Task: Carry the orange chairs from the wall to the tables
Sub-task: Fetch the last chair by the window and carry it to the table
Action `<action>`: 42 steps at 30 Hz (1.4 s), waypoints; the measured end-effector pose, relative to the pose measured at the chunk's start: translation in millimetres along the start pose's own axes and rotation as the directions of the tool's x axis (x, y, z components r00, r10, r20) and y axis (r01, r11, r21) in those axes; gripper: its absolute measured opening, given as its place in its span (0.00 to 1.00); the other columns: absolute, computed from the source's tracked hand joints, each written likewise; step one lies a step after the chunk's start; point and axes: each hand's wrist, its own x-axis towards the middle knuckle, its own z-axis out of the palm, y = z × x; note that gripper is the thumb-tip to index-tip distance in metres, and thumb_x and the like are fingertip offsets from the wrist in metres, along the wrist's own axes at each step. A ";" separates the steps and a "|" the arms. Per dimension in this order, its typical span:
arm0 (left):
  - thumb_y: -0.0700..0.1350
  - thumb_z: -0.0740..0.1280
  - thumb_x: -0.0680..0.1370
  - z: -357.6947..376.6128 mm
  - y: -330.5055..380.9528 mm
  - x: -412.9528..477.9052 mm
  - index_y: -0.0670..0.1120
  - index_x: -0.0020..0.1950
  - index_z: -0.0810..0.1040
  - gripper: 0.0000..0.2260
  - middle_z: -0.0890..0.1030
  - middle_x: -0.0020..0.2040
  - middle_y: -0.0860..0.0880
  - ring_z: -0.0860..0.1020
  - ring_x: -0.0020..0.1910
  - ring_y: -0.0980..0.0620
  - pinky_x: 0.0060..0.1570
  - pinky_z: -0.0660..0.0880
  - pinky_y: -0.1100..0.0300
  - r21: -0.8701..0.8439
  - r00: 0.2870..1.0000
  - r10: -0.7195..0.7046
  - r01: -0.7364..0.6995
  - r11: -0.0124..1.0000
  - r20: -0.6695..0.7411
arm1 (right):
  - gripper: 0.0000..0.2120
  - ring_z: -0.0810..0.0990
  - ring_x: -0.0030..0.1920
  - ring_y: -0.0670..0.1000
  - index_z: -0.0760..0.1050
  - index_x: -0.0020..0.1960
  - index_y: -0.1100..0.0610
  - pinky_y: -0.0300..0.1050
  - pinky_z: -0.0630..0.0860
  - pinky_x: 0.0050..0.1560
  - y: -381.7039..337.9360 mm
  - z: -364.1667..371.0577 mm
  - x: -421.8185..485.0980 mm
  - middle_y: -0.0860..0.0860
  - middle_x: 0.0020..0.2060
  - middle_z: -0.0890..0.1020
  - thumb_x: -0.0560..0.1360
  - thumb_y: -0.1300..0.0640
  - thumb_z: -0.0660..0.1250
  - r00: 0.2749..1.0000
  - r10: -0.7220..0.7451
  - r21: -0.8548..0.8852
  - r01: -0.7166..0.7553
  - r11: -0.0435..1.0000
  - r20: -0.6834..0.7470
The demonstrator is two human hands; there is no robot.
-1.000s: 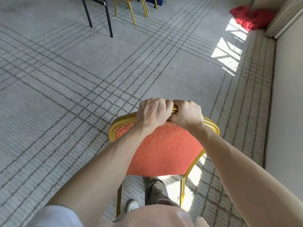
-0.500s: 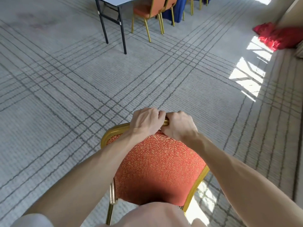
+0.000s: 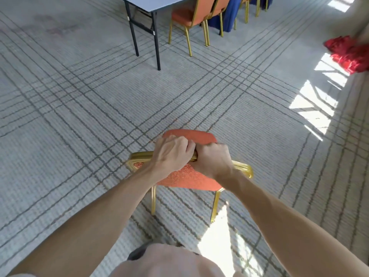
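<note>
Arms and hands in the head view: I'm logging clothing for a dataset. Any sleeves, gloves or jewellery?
No sleeves show: the left hand and right hand are ungloved, the arms bare to the frame's edge, with no watch, ring or bracelet visible. A pale top shows at the bottom edge.

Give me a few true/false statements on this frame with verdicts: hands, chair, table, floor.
1. The left hand and right hand both grip the gold top rail of the held chair. True.
2. A table with black legs stands ahead. True.
3. No seats stand at that table. False: orange chairs stand at it.
4. The cloth heap on the floor at far right is green. False: it is red.
</note>
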 end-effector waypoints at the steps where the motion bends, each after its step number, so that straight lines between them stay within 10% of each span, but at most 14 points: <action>1: 0.53 0.52 0.83 5.6 -4.1 4.0 0.42 0.38 0.79 0.25 0.83 0.37 0.45 0.80 0.38 0.46 0.43 0.71 0.54 -0.013 1.000 -0.010 0.010 1.000 0.019 | 0.12 0.83 0.36 0.58 0.80 0.48 0.52 0.44 0.69 0.35 1.3 5.0 4.4 0.51 0.35 0.84 0.72 0.44 0.67 1.000 -0.001 0.008 0.001 1.000 0.000; 8: 0.52 0.52 0.84 37.4 -14.6 77.8 0.46 0.37 0.74 0.21 0.79 0.33 0.51 0.76 0.32 0.50 0.47 0.67 0.53 -0.133 0.987 0.051 -0.031 0.991 0.151 | 0.10 0.79 0.36 0.54 0.76 0.50 0.50 0.44 0.68 0.36 38.9 20.6 72.1 0.47 0.35 0.80 0.76 0.45 0.60 0.982 0.121 -0.030 -0.118 0.993 0.145; 14: 0.53 0.54 0.83 47.4 -27.1 151.4 0.47 0.30 0.71 0.24 0.73 0.24 0.52 0.74 0.22 0.52 0.23 0.71 0.57 -0.229 0.992 0.077 -0.052 0.972 0.102 | 0.11 0.74 0.33 0.51 0.75 0.49 0.48 0.44 0.66 0.35 66.9 13.1 134.9 0.43 0.29 0.72 0.75 0.43 0.60 0.965 0.149 -0.083 -0.133 0.988 0.214; 21: 0.57 0.52 0.82 37.3 -40.8 244.8 0.47 0.29 0.72 0.26 0.74 0.23 0.53 0.73 0.22 0.55 0.25 0.71 0.59 -0.294 0.989 0.144 -0.129 0.947 0.029 | 0.04 0.76 0.37 0.50 0.73 0.45 0.45 0.44 0.67 0.33 95.3 -5.4 219.2 0.43 0.32 0.76 0.74 0.46 0.63 0.930 0.239 0.019 -0.255 0.967 0.279; 27: 0.56 0.49 0.79 40.9 -60.2 316.1 0.47 0.30 0.73 0.24 0.73 0.24 0.54 0.70 0.22 0.57 0.23 0.59 0.61 -0.223 0.962 0.269 -0.273 0.936 -0.049 | 0.04 0.77 0.33 0.51 0.75 0.42 0.46 0.44 0.74 0.33 127.4 5.5 283.2 0.44 0.30 0.78 0.69 0.48 0.65 0.958 0.248 0.100 -0.263 0.959 0.145; 42: 0.54 0.55 0.80 37.0 -74.7 540.5 0.45 0.31 0.68 0.21 0.75 0.28 0.50 0.73 0.27 0.51 0.31 0.63 0.57 -0.293 0.996 0.010 0.017 0.956 0.091 | 0.10 0.75 0.29 0.46 0.77 0.43 0.48 0.42 0.71 0.29 232.0 11.3 487.0 0.43 0.28 0.75 0.73 0.42 0.64 0.987 0.142 0.194 -0.154 0.969 0.075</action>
